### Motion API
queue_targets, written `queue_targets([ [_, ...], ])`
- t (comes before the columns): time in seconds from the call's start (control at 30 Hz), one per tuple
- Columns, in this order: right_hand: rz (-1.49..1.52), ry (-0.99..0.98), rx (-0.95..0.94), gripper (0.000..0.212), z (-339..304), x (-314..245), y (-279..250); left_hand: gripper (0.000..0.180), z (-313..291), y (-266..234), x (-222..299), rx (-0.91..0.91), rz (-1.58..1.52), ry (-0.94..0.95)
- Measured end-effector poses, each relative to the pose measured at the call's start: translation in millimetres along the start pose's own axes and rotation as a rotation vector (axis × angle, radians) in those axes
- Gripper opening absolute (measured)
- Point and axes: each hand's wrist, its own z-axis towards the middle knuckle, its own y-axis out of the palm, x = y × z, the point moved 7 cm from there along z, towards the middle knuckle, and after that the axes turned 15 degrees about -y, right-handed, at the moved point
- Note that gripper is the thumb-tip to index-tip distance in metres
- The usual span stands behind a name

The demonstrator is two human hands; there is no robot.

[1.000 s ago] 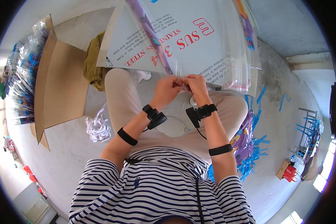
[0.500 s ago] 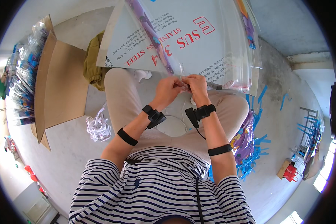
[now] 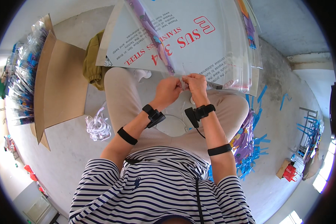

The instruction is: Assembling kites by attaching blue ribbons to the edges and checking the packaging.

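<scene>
A long, narrow purple patterned item (image 3: 153,35) in a clear plastic sleeve lies on the printed white board (image 3: 138,48), pointing down toward my hands. At the board's near edge, my left hand (image 3: 168,89) and my right hand (image 3: 195,84) meet, fingertips almost touching. Both are closed in a pinch on the clear plastic end (image 3: 183,79) of that sleeve. My fingers hide most of the gripped plastic. On the board's right side are flat clear plastic sleeves (image 3: 238,74), and a second purple and orange item (image 3: 248,30) lies there too.
On the left an open cardboard box (image 3: 59,82) stands beside many packed clear bags (image 3: 24,78). White ribbon (image 3: 98,125) lies in a heap on the floor. Right of my leg are purple sheets (image 3: 244,138) with blue strips (image 3: 255,156). An olive cloth (image 3: 94,61) hangs by the board.
My hands stay at the same spot, with only slight finger movement at the plastic end. Nothing else has visibly shifted.
</scene>
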Motion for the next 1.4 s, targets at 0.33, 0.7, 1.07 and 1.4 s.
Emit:
queue_targets([
  [0.33, -0.114, -0.011, 0.081, 0.012, 5, 12, 0, 0.010, -6, -13, 29, -0.020, 0.082, 0.198],
  [0.7, -0.077, -0.011, 0.030, 0.016, 0, 9, 2, 0.018, 2, -21, -9, -0.191, -0.172, -0.080],
  [1.07, -0.142, -0.123, -0.022, 0.019, 0, 5, 9, 0.015, 12, -12, -4, -0.188, -0.187, -0.259],
  [1.4, -0.031, -0.094, 0.013, 0.015, 1, 13, 11, 0.013, 12, -6, -3, -0.320, -0.232, -0.194],
])
